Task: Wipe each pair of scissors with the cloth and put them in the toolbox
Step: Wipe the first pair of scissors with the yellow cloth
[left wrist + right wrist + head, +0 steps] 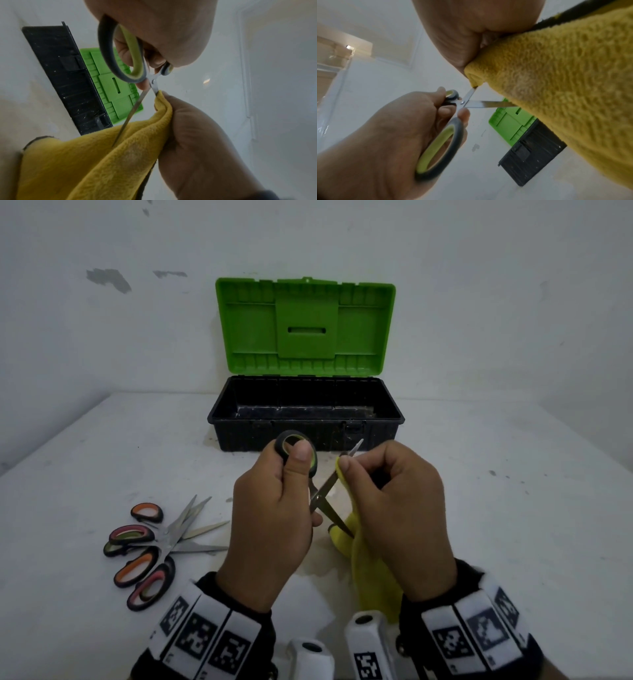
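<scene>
My left hand (294, 474) grips a pair of scissors (320, 498) by its black-and-green handles, above the table and in front of the toolbox. The blades are spread apart. My right hand (346, 470) pinches a fold of the yellow cloth (373, 573) around one blade; the blade's tip sticks out beyond the fingers. The other blade points down-right against the hanging cloth. In the left wrist view the scissors (135, 65) meet the cloth (102, 155) just past the pivot. The right wrist view shows the same scissors (440, 146) and cloth (556, 81).
The toolbox (305, 424) stands at the back of the white table, its green lid (305, 326) upright against the wall and its black base showing nothing inside. Several more scissors (154, 546) with orange, pink and green handles lie piled at the front left.
</scene>
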